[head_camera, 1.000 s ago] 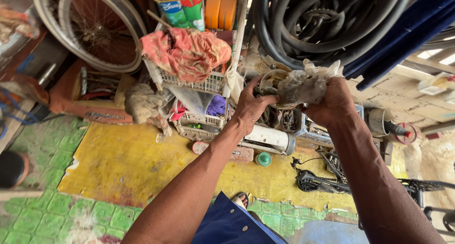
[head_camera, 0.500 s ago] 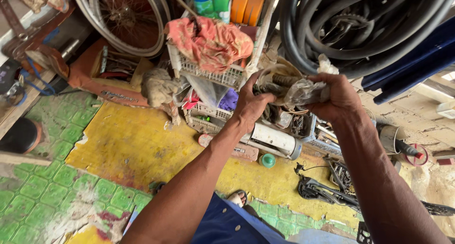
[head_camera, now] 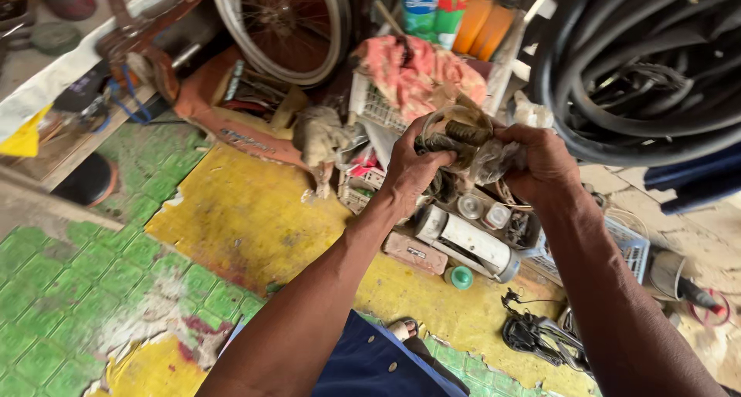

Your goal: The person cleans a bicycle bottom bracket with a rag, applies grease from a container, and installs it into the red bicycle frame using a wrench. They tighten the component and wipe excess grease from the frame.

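Right now your left hand is clamped on a dark ribbed handlebar grip and your right hand is closed around a crumpled grey rag at its other end, both held up above the white plastic crate and its pink cloth. Likely light, rubbery and a little flexible, it should hold best by the ribbed middle. It looks grimy, with a pale wire loop curling over it.
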Demonstrator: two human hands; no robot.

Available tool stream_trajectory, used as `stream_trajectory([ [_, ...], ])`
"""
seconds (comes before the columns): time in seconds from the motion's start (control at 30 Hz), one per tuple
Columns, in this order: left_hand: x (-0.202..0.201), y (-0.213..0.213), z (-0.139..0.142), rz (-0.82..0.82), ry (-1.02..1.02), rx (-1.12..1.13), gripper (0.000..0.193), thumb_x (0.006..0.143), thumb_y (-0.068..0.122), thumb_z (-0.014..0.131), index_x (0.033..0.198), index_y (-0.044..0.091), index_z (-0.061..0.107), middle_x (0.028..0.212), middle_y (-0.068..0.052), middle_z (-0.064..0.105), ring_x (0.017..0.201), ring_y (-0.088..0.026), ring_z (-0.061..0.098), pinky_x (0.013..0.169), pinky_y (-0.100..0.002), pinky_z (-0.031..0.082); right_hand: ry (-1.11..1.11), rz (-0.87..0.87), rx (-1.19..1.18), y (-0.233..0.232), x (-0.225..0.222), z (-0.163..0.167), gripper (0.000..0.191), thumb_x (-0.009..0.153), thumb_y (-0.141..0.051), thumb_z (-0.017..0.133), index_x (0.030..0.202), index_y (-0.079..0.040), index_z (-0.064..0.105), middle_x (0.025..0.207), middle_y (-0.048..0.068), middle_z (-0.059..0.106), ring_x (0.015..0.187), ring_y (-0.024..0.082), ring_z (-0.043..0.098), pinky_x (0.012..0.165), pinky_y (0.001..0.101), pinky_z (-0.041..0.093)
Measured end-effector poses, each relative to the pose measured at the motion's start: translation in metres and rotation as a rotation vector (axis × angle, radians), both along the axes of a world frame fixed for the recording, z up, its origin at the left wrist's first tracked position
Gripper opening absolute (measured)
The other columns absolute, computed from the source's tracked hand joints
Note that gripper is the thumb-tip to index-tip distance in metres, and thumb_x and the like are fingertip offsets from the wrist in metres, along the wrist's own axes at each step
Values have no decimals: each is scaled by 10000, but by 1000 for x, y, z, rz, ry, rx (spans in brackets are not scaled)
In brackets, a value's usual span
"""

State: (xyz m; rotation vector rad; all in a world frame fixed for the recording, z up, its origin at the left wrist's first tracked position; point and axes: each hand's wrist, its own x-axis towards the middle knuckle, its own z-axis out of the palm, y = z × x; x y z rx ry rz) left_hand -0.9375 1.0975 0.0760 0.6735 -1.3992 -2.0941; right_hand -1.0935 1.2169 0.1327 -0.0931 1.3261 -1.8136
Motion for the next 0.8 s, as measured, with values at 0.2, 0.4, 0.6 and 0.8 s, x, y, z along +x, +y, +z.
stream_trajectory([
  [0.2,40,-36,5,92,33,10,703,735,37,741,1411,91,555,1285,-116,655,1144,-234,654,1016,-353,538,29,-14,-49,-50,46,8,302,851,113,613,1141,114,693,1180,168,743,976,215,714,887,325,611],
  [0.4,88,-78,13,75,74,108,725,717,351,861,1347,99,606,1229,-123,695,1142,-240,659,999,-380,509,396,55,11,-103,102,13,268,858,163,646,1102,65,704,1041,168,748,841,236,744,737,350,637],
  [0.6,145,-126,13,266,53,101,786,676,475,887,1290,48,644,1169,-130,715,1038,-234,693,885,-367,574,671,384,-112,-166,152,-1,248,850,137,677,1076,50,731,1017,151,763,853,207,743,783,336,639],
  [0.8,214,-189,-7,434,56,178,695,663,307,899,1266,72,646,1111,-104,748,972,-223,722,832,-370,602,481,530,-241,-242,218,-13,256,840,102,706,1081,19,723,1032,147,755,901,206,747,837,328,630],
])
